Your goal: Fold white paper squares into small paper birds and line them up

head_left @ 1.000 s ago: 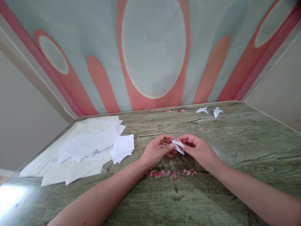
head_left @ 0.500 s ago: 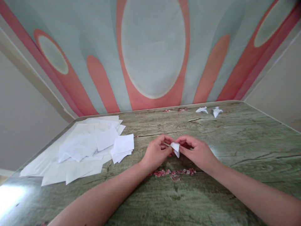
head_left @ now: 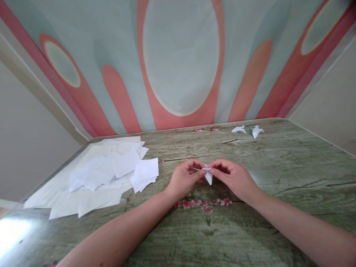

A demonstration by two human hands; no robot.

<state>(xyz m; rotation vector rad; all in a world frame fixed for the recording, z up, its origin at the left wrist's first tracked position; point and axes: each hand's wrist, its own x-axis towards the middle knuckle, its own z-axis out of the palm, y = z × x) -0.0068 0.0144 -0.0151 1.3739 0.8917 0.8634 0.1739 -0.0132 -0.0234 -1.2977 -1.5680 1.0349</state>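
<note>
The left hand (head_left: 182, 180) and the right hand (head_left: 235, 180) both pinch a small folded paper (head_left: 208, 178) between thumb and fingers, its narrow end showing below the thumbs, over the desk (head_left: 194, 237). Left of the left hand lies a small stack of paper squares (head_left: 146, 170) and, farther out, a spread of loose sheets (head_left: 62, 202); beyond the right hand sit two folded paper figures (head_left: 256, 131)

The little folded shape (head_left: 208, 178) between the person's fingers (head_left: 198, 174) is thin, dull paper. Left of the fingers, the big sheets (head_left: 61, 200) and small squares (head_left: 146, 170) are smooth, dull paper too. Under the fingers, the table (head_left: 300, 159) looks like wood, with shiny spots. Past the fingers, the wall cover (head_left: 180, 55) looks smooth and dull, cloth or plastic, hard to tell.
</note>
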